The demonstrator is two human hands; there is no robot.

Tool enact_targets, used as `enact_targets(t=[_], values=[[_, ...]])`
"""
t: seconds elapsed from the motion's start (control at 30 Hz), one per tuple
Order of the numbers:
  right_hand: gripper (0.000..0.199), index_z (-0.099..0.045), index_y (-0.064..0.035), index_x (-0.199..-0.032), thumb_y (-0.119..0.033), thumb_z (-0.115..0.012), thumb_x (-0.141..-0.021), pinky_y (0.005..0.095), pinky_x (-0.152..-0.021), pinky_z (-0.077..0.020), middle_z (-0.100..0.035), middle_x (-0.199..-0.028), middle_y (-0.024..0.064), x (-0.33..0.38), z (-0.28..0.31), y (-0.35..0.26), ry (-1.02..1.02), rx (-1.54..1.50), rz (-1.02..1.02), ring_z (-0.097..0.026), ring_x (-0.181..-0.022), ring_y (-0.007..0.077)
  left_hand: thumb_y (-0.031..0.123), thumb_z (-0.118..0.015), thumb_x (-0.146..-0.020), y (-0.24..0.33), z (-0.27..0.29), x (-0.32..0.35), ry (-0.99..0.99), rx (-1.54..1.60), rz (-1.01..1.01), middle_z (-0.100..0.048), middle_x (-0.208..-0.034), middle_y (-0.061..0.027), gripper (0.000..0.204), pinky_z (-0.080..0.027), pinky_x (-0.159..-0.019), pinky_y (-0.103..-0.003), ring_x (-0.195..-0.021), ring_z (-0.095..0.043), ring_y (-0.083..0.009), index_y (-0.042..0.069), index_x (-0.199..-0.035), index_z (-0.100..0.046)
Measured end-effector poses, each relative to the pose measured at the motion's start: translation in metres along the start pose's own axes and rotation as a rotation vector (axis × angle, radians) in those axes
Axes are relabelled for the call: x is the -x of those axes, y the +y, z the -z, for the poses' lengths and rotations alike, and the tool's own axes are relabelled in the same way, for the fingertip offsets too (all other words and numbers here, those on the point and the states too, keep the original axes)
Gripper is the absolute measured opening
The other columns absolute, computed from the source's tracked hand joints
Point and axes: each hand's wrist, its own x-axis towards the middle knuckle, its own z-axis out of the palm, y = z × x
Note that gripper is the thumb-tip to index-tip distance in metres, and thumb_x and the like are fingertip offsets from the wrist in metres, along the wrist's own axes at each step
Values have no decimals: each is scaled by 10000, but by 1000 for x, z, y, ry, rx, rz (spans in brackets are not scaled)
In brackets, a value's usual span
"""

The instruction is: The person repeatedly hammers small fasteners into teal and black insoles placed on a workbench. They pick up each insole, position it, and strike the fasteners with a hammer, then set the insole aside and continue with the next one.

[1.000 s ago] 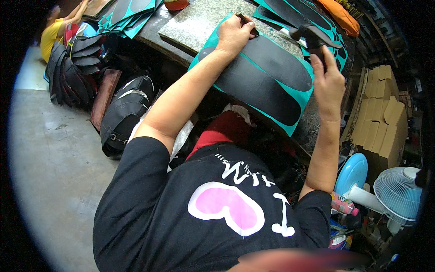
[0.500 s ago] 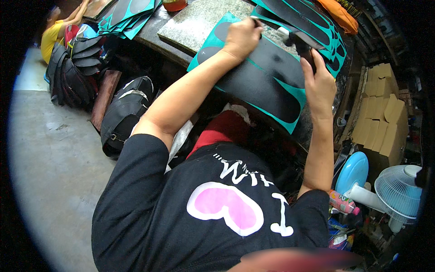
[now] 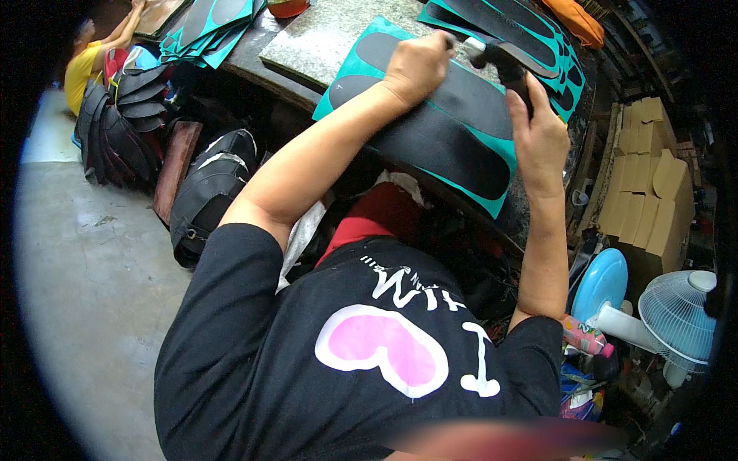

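Observation:
A teal sheet with long black sole-shaped panels (image 3: 453, 134) lies across a grey stone slab (image 3: 323, 38) on the workbench. My left hand (image 3: 415, 65) rests on the sheet's upper part, fingers curled around a small dark tool that is mostly hidden. My right hand (image 3: 538, 131) grips the black handle of a hammer (image 3: 500, 58). The hammer's metal head sits just right of my left fingertips, above the sheet.
More teal-and-black sheets lie at the back right (image 3: 538, 46) and in a stack at the back left (image 3: 207, 19). Black bags (image 3: 207, 192) and dark sole pieces (image 3: 123, 123) sit on the floor at left, near a person in yellow (image 3: 81, 69). Cardboard boxes (image 3: 646, 192) and a fan (image 3: 676, 315) stand at right.
The hammer head has swung left, closer to my left fingertips. My left hand has shifted slightly right on the sheet, and the sheet has turned a little.

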Motion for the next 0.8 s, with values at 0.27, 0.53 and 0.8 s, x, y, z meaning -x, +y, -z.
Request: enact_targets(t=[0.27, 0.53, 0.8], values=[[314, -624, -51, -1171, -231, -661, -917, 362, -669, -555, -710, -896, 167, -1, 44, 9, 304, -290, 216, -719, -805, 277, 146, -680, -863, -9, 1, -3, -25, 443, 356, -697, -779, -136, 142, -555, -619, -321, -682, -701, -229, 13, -902, -649], [318, -629, -130, -1160, -347, -607, -928, 412, -678, -529, -689, -957, 156, 5, 7, 10, 108, 30, 48, -672, -820, 364, 117, -633, -869, 4, -7, -2, 78, 120, 56, -674, -783, -178, 101, -550, -641, -391, -713, -684, -321, 22, -901, -615], [273, -654, -56, -1127, -238, -658, -924, 331, -676, -542, -715, -906, 148, 1, 44, 14, 346, -298, 257, -716, -784, 255, 145, -669, -863, -2, -12, -3, -32, 447, 215, -685, -781, -147, 144, -551, -635, -348, -698, -688, -245, 23, -931, -634]])
